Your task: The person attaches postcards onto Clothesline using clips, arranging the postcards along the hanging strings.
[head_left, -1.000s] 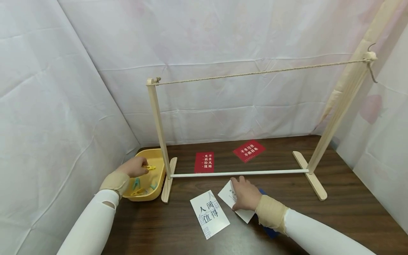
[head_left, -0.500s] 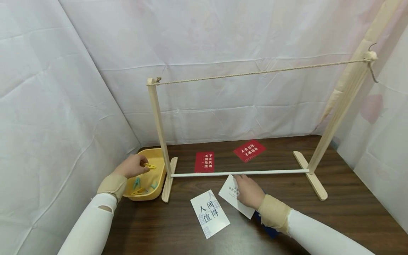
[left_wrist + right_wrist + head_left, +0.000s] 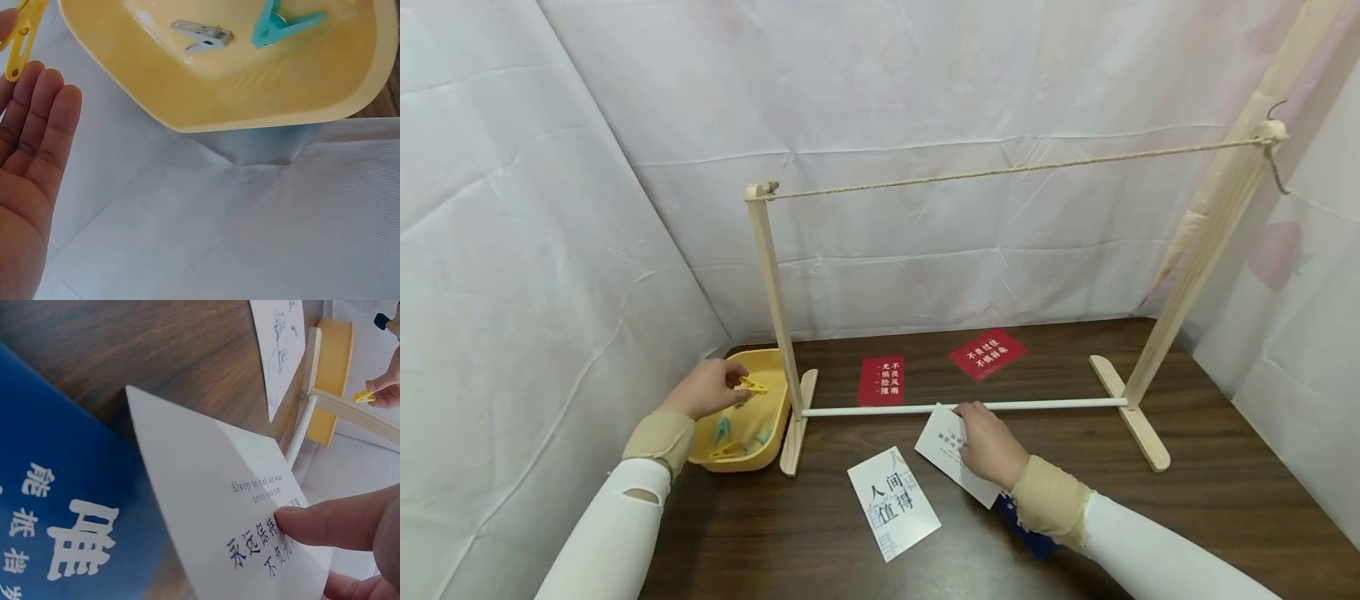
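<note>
Over the yellow basket (image 3: pixel 765 454), my left hand (image 3: pixel 707 389) pinches a yellow clothespin (image 3: pixel 753 385) between thumb and fingers. In the left wrist view that clothespin (image 3: pixel 24 44) shows at the upper left edge, and a grey clothespin (image 3: pixel 203 36) and a teal clothespin (image 3: pixel 281 26) lie in the basket. My right hand (image 3: pixel 988 446) grips a white card with dark lettering (image 3: pixel 943 446), thumb on its printed face. In the right wrist view this card (image 3: pixel 187 456) is tilted up off the table, partly above a blue card (image 3: pixel 69 506).
A wooden stand with a rope (image 3: pixel 925 180) strung between two posts and a white lower bar (image 3: pixel 887 411) spans the table. Another white card (image 3: pixel 895 504) lies in front. Two red cards, one upright (image 3: pixel 882 382) and one slanted (image 3: pixel 987 355), lie behind the bar.
My right hand has taken the white card by its edge and lifted it slightly, uncovering more of its lettering. My left hand has raised the yellow clothespin a little.
</note>
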A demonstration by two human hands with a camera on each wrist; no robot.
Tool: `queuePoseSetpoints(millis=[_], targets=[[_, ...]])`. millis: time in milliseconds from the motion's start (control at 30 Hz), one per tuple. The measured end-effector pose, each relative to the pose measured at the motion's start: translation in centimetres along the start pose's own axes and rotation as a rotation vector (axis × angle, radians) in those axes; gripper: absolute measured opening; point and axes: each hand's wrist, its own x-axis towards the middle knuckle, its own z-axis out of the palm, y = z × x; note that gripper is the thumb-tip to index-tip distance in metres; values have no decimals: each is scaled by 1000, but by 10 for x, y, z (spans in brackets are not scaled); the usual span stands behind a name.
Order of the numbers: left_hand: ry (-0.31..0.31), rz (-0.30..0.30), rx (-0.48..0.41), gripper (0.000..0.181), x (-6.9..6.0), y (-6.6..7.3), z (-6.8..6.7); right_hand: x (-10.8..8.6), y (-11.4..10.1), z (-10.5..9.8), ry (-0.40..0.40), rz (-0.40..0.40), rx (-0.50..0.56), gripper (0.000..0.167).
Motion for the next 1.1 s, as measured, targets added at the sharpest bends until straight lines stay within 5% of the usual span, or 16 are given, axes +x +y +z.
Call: queuePoseSetpoints(millis=[400, 1100], targets=[[86, 78, 0, 32, -1, 6, -11, -3, -10, -12, 25, -16, 110, 26], [142, 54, -44, 28, -6, 25, -31, 8, -23, -34, 216, -145, 204, 17]])
